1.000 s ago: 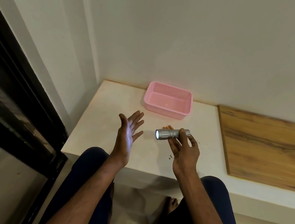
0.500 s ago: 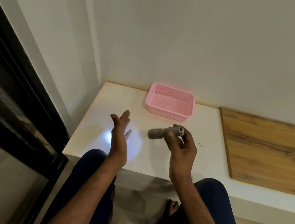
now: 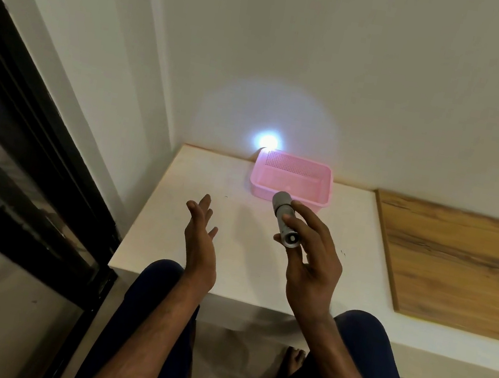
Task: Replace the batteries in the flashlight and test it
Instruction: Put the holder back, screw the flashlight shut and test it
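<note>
Sitting close to the white table (image 3: 203, 181), with both knees (image 3: 157, 275) at its near edge and a bare foot (image 3: 292, 361) showing on the floor beneath. Gripping the silver flashlight (image 3: 285, 224) in the right hand (image 3: 314, 265), pinching its barrel between the thumb and curled fingers (image 3: 306, 213), holding it in the air above the table, just in front of the pink basket (image 3: 289, 180). Pointing its head away toward the wall (image 3: 391, 80) and showing its tail cap to the camera. Throwing a bright spot (image 3: 267, 141) with a pale round halo onto that wall, just above the basket's far left corner. Raising the left hand (image 3: 200, 240) over the table as well, apart from the flashlight and holding nothing, stretching its fingers straight and close together with the thumb standing off to the right, facing the palm toward the flashlight. Seeing the basket at the back of the table, near the wall, with a wooden board (image 3: 460, 263) lying to the right and a black window frame (image 3: 35, 136) running along the left
</note>
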